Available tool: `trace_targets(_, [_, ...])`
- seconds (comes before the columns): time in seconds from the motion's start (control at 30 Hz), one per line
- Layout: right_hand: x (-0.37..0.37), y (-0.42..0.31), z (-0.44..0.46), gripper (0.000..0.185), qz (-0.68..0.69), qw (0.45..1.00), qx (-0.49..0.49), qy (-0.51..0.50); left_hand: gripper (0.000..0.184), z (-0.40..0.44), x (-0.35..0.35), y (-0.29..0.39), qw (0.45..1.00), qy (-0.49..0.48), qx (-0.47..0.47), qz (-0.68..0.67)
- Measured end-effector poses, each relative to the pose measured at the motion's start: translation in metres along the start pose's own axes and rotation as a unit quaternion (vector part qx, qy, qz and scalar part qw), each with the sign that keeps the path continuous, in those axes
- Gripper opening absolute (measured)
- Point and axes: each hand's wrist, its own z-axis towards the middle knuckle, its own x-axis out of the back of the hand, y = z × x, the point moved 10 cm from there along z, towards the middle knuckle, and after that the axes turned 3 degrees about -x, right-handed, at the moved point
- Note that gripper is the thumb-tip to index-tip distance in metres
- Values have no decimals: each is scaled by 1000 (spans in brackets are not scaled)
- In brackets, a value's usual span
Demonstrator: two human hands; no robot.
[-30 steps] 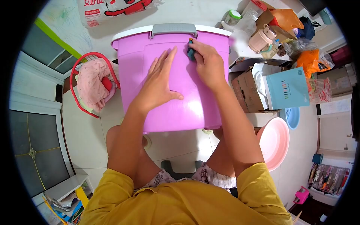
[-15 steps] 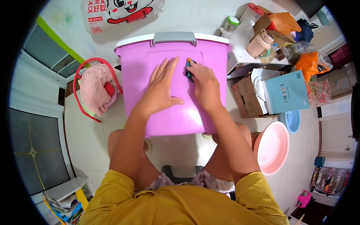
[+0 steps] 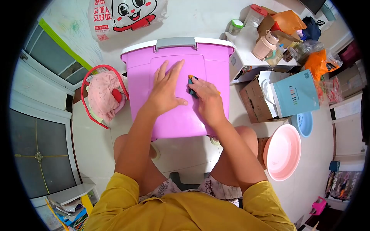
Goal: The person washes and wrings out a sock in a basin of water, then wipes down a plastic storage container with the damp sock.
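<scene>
A pink-purple storage box [image 3: 177,119] with a white lid and a grey latch [image 3: 176,42] is in front of me. My left hand [image 3: 165,90] lies on its side panel, fingers stretched and thumb apart, holding nothing. To its right, my right hand [image 3: 206,96] is closed on a small dark teal toy [image 3: 192,87] with an orange tip, held against the panel. My fingers hide part of this toy, so its full shape cannot be made out.
A red-rimmed seat [image 3: 85,84] with a pink cloth [image 3: 102,94] stands left. On the right are a cardboard box [image 3: 252,100], a light blue box [image 3: 296,93], a pink basin [image 3: 283,152] and a blue basin [image 3: 303,124]. A printed plastic bag [image 3: 129,17] lies beyond the storage box.
My right hand has moved down the panel and slightly left with the small toy. My left hand keeps its spread pose. The camera view has shifted somewhat.
</scene>
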Motion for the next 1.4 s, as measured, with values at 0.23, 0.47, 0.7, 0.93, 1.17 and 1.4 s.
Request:
trace_targets(0.23, [19,0,5,43,105,993,-62,-4,119,2,10,3,1000,1,-8,-10])
trace_targets(0.47, [24,2,62,43,-19,997,-15,72,95,8,16,-12,994,52,-57,-72])
trace_targets(0.7, [14,10,78,31,-37,991,25,127,61,20,27,10,984,140,-103,-42])
trace_targets(0.93, [5,4,81,23,-59,993,64,76,52,47,14,13,979,148,-134,-40])
trace_targets(1.17, [6,10,77,19,-74,996,45,26,47,54,4,13,986,102,-132,-10])
trace_targets(1.4, [8,8,56,23,-54,997,32,34,45,34,-6,21,991,92,-97,0])
